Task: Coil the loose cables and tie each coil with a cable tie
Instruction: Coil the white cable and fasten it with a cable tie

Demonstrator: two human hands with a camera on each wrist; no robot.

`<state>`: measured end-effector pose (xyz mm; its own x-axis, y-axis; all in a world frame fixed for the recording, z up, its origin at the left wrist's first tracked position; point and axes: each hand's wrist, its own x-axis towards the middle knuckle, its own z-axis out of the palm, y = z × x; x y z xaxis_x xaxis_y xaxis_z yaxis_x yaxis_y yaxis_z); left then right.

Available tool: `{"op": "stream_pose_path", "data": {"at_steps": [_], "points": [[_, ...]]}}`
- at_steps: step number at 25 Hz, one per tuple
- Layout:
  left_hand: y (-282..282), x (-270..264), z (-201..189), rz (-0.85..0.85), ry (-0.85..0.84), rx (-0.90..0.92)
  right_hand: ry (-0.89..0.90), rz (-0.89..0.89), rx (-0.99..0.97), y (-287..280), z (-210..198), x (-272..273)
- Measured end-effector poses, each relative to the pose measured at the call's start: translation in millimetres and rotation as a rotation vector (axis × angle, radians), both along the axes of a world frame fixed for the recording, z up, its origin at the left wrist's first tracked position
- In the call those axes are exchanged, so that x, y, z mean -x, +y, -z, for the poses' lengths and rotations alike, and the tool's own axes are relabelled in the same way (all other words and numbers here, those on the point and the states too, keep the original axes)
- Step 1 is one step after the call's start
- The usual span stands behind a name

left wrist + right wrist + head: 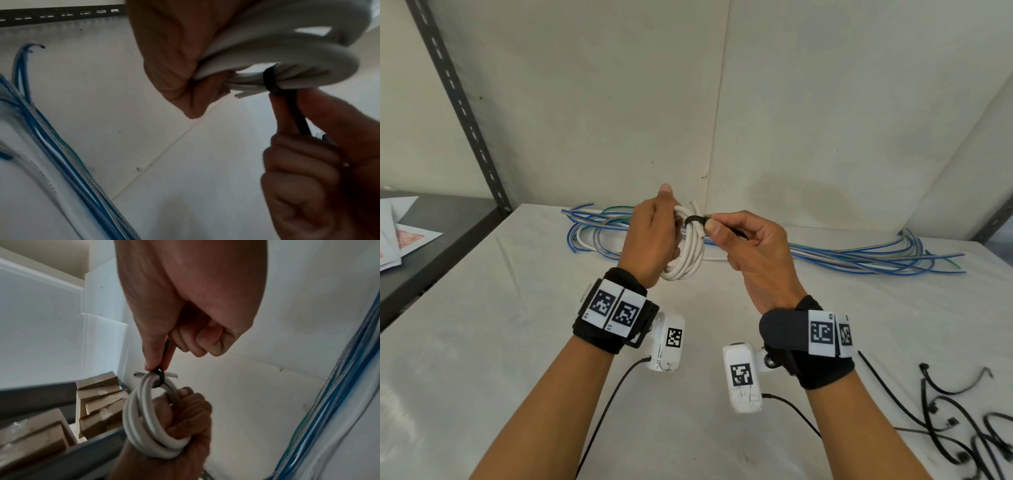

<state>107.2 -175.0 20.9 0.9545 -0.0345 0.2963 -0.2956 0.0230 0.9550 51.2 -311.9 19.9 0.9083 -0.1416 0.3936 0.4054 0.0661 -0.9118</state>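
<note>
Both hands work above the middle of the white bench (482,342), well in from its left and near edges, with bare surface below them. The left hand (650,236) has its fingers clenched around a white cable coil (690,250), held upright in the air. A black cable tie (693,219) loops the coil's top; the right hand (750,246) pinches its tail between thumb and forefinger, other fingers curled in. Behind, along the wall, loose blue and white cables (859,257) sprawl across the bench's far side. Spare black cable ties (962,435) lie by the right corner. A dark slotted shelf upright (458,102) stands left, with cardboard boxes (98,402) beyond.
</note>
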Motion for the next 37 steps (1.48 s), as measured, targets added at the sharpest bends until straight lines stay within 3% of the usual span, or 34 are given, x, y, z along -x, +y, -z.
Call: {"op": "stream_pose_path", "data": {"at_steps": [6, 9, 14, 17, 23, 26, 31, 37], "points": [[9.4, -9.2, 5.5, -0.076, -0.136, -0.068, -0.063, 0.134, 0.468, -15.0, 2.0, -4.8], [7.7, -8.6, 7.7, -0.231, -0.271, -0.213, -0.142, 0.322, 0.442, -15.2, -0.3, -3.0], [3.5, -7.8, 9.2, -0.329, -0.373, -0.28, -0.111, 0.209, 0.366, -6.8, 0.7, -2.8], [5.4, -7.5, 7.7, -0.349, -0.404, -0.314, -0.139, 0.188, 0.481, -7.4, 1.7, -1.4], [7.4, -3.1, 2.4, -0.213, -0.346, -0.146, -0.161, 0.128, 0.583, -8.7, 1.8, -1.2], [8.9, -3.2, 3.0, -0.15, -0.368, -0.078, -0.261, 0.174, 0.694, -9.0, 2.0, -1.8], [8.8, -4.7, 6.1, -0.097, -0.339, -0.033, -0.247, 0.155, 0.761, -8.5, 3.3, -1.6], [-1.2, -3.6, 10.0, -0.092, -0.296, -0.025, -0.31, 0.285, 0.805, -1.2, 13.6, -5.9]]}}
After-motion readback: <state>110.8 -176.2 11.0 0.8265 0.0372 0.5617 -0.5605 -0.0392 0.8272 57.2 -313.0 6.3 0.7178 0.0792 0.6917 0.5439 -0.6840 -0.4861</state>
